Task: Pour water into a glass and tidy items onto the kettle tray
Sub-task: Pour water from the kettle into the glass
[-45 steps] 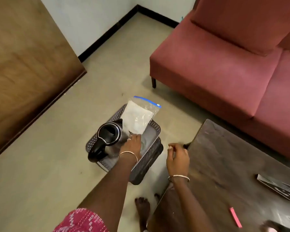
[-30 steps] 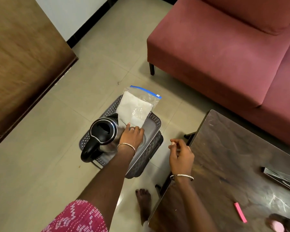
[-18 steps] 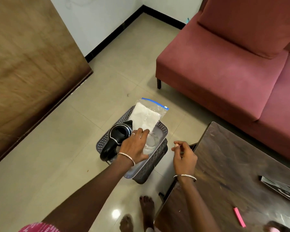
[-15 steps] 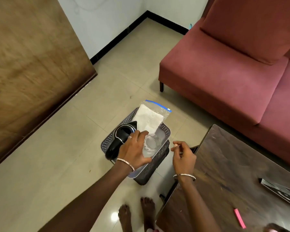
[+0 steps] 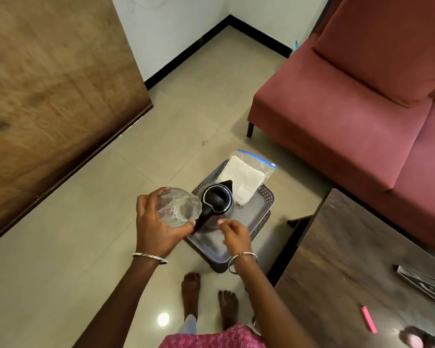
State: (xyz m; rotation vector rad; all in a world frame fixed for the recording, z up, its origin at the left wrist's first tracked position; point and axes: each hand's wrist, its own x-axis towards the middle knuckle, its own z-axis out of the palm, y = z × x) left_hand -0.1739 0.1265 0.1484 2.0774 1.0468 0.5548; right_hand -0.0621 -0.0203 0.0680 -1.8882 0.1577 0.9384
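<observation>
Beige floor tiles (image 5: 86, 222) surround a grey perforated tray (image 5: 268, 194) with a black-lidded steel kettle (image 5: 216, 200), handle (image 5: 203, 220) toward the nearer, empty, slack-fingered right hand (image 5: 236, 237); left hand (image 5: 156, 229) clasps a clear glass tumbler (image 5: 177, 207) alongside.

Maroon, beige and brown around a grey tray (image 5: 268, 194).
Dusty maroon across the sofa (image 5: 337, 116) at upper right; pale beige tiling on the floor (image 5: 60, 272); warm brown grain over the wooden panel (image 5: 48, 84) at upper left; white wall (image 5: 176, 26), black skirting (image 5: 186, 54). At centre, perforated lattice on the tray's rim, black kettle (image 5: 217, 200) ringed in silver, clear glass (image 5: 178, 207), clear bag (image 5: 244, 175) with blue zip strip and white contents. Dark streaked brown tabletop (image 5: 349, 259) at lower right, with a bright pink strip (image 5: 369, 322); pink cloth (image 5: 211, 339) with white markings at the bottom edge.
</observation>
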